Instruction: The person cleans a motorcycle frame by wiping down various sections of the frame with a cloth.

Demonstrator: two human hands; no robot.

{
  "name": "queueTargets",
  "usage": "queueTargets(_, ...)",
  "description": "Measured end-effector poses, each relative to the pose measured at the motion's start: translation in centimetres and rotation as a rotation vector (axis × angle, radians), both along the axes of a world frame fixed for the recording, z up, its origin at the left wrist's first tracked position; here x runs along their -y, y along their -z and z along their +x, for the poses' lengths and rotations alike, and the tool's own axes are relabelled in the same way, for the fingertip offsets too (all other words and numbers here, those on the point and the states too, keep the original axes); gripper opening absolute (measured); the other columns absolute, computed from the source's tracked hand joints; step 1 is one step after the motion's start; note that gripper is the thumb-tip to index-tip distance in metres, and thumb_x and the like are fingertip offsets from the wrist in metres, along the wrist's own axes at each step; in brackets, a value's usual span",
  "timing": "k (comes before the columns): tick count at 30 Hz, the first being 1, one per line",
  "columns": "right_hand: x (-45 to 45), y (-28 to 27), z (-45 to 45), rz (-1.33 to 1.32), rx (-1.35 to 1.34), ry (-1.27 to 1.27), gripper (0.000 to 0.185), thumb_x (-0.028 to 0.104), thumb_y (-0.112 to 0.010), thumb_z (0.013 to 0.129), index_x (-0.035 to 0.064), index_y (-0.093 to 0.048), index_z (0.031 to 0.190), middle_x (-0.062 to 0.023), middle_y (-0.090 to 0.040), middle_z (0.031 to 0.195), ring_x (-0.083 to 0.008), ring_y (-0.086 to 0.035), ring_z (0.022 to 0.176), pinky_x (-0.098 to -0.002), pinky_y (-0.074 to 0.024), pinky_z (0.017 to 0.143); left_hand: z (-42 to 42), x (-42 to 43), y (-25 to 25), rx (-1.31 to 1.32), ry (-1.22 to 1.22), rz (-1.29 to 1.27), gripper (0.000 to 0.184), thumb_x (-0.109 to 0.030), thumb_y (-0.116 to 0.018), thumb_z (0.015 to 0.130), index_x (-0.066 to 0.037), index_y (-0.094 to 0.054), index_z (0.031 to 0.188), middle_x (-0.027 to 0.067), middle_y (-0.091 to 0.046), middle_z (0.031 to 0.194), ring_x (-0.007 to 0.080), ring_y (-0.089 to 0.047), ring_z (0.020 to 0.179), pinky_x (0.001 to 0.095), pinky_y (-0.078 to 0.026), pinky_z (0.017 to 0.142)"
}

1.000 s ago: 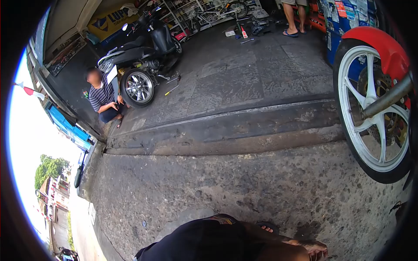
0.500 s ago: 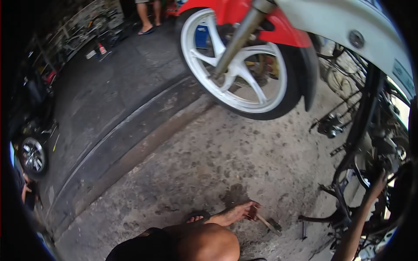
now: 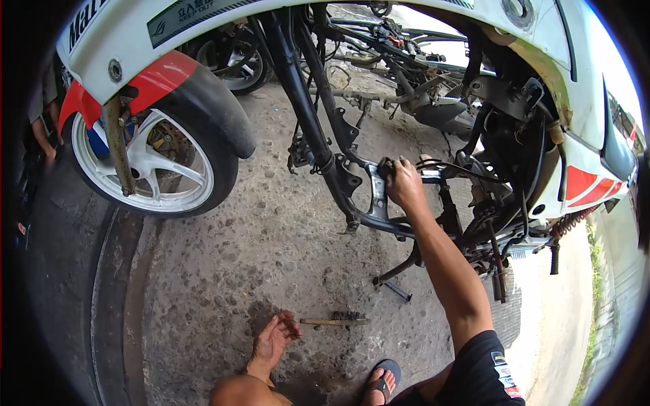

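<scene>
My right hand (image 3: 404, 186) is on the bare motorcycle frame (image 3: 301, 101), its fingers curled round a small dark thing that I cannot make out, against the metal cross bracket (image 3: 378, 193). Low over the concrete, my left hand (image 3: 272, 340) has its fingers apart and slightly bent, with nothing in it. Just right of its fingertips lies a brush (image 3: 332, 321) with a wooden handle and dark bristles. Whether the fingertips touch the handle, I cannot tell.
A white-spoked front wheel (image 3: 145, 166) under a red and black fender (image 3: 203, 91) stands at left. The kickstand (image 3: 398, 265) and a dark metal rod (image 3: 398, 291) are near the right forearm. Stripped motorcycle parts (image 3: 420, 81) stand behind. My sandaled foot (image 3: 382, 379) is below.
The view has swung right, bringing the frame and my right hand to the middle. My left hand stays low by the brush, which still lies on the ground.
</scene>
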State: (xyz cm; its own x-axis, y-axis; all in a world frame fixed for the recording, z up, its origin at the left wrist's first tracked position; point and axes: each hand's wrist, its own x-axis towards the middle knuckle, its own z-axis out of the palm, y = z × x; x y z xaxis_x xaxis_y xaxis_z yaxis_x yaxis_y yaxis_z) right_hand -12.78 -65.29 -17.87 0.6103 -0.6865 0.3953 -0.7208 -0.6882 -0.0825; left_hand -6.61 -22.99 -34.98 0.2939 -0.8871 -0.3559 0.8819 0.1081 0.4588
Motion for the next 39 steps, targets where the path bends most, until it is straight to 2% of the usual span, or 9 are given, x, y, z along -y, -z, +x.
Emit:
queueTargets(5, -3.0, -2.7, 3.5, 0.325, 0.28, -0.41, 0.031, 0.019, -0.055, 0.086, 0.0046, -0.06, 0.114, -0.0184, -0.06, 0.114, -0.0394, -0.054, 0.106, -0.0426, -0.0444, 0.09, -1.1, 1.5, 0.7, -0.039, 0.08, 0.005, 0.038, -0.034, -0.046, 0.096, -0.001, -0.055, 0.113, 0.012, -0.064, 0.091, 0.0262, -0.062, 0.087, 0.0391, -0.049, 0.083)
queueTargets(8, -0.2, -0.6, 2.3, 0.141, 0.231, -0.252, 0.029, 0.025, -0.058, 0.087, 0.0107, -0.062, 0.112, -0.0147, -0.06, 0.107, -0.0357, -0.057, 0.102, -0.046, -0.0457, 0.085, -1.2, 2.1, 0.8, -0.034, 0.131, 0.017, 0.039, -0.033, -0.043, 0.097, 0.0, -0.053, 0.115, 0.0122, -0.064, 0.093, 0.0252, -0.062, 0.087, 0.0382, -0.049, 0.084)
queueTargets(11, 1.8, -1.2, 3.8, 0.143, 0.106, 0.01, 0.025, 0.024, -0.057, 0.087, 0.0036, -0.062, 0.101, -0.0211, -0.061, 0.102, -0.037, -0.058, 0.098, -0.0461, -0.048, 0.081, -0.8, 1.2, 0.5, -0.004, 0.117, 0.046, 0.038, -0.034, -0.045, 0.097, -0.001, -0.055, 0.113, 0.012, -0.063, 0.091, 0.0261, -0.062, 0.088, 0.0399, -0.05, 0.084)
queueTargets(14, -0.3, -0.7, 6.6, -0.017, 0.274, -0.14, 0.02, 0.019, -0.059, 0.084, 0.0019, -0.059, 0.095, -0.0221, -0.061, 0.095, -0.0381, -0.058, 0.094, -0.0475, -0.0463, 0.082, 0.1, 0.1, 0.9, -0.013, 0.063, 0.06, 0.039, -0.034, -0.046, 0.097, 0.0, -0.055, 0.114, 0.0123, -0.063, 0.092, 0.0265, -0.062, 0.088, 0.0402, -0.05, 0.084)
queueTargets(17, -1.2, -1.6, 3.1, 0.147, 0.239, -0.284, 0.025, 0.019, -0.062, 0.079, 0.005, -0.06, 0.1, -0.0174, -0.06, 0.1, -0.0327, -0.054, 0.106, -0.0514, -0.0446, 0.083, 0.6, -0.2, 1.1, -0.033, 0.041, 0.094, 0.04, -0.034, -0.047, 0.096, 0.0, -0.055, 0.116, 0.0125, -0.064, 0.093, 0.0264, -0.062, 0.09, 0.0399, -0.049, 0.085)
queueTargets(25, 1.1, -0.6, 8.2, 0.168, 0.068, 0.139, 0.028, 0.023, -0.051, 0.088, 0.0037, -0.061, 0.106, -0.0171, -0.062, 0.109, -0.0353, -0.056, 0.108, -0.0535, -0.0442, 0.088, -0.1, 1.6, -0.4, 0.053, 0.1, 0.033, 0.04, -0.034, -0.044, 0.097, 0.0, -0.054, 0.116, 0.0118, -0.064, 0.092, 0.0262, -0.062, 0.09, 0.04, -0.049, 0.085)
queueTargets(29, 0.0, -1.7, 4.1, 0.147, 0.114, -0.08, 0.029, 0.024, -0.058, 0.084, 0.0116, -0.06, 0.11, -0.0147, -0.061, 0.107, -0.033, -0.054, 0.111, -0.0512, -0.0428, 0.09, 0.7, 0.1, 0.4, 0.001, 0.024, 0.04, 0.04, -0.034, -0.043, 0.098, -0.001, -0.053, 0.117, 0.0119, -0.063, 0.092, 0.0265, -0.061, 0.089, 0.0402, -0.049, 0.085)
queueTargets(35, 5.1, -0.5, 2.2, 0.045, -0.158, 0.101, 0.021, 0.019, -0.055, 0.083, 0.0073, -0.067, 0.095, -0.0136, -0.065, 0.099, -0.029, -0.06, 0.104, -0.0437, -0.0469, 0.085, 1.2, -0.5, 0.1, -0.014, 0.004, 0.072, 0.038, -0.033, -0.043, 0.098, -0.002, -0.054, 0.117, 0.0125, -0.061, 0.092, 0.0284, -0.06, 0.089, 0.0412, -0.048, 0.084)
queueTargets(39, 0.8, 0.1, 2.2, 0.029, 0.336, -0.156, 0.013, 0.009, -0.053, 0.08, 0.0025, -0.062, 0.087, -0.0209, -0.064, 0.095, -0.0384, -0.062, 0.089, -0.0461, -0.0493, 0.078, 0.8, -0.5, 0.6, -0.013, 0.018, 0.052, 0.038, -0.033, -0.044, 0.098, -0.002, -0.054, 0.116, 0.0122, -0.062, 0.092, 0.0279, -0.06, 0.089, 0.0411, -0.048, 0.085)
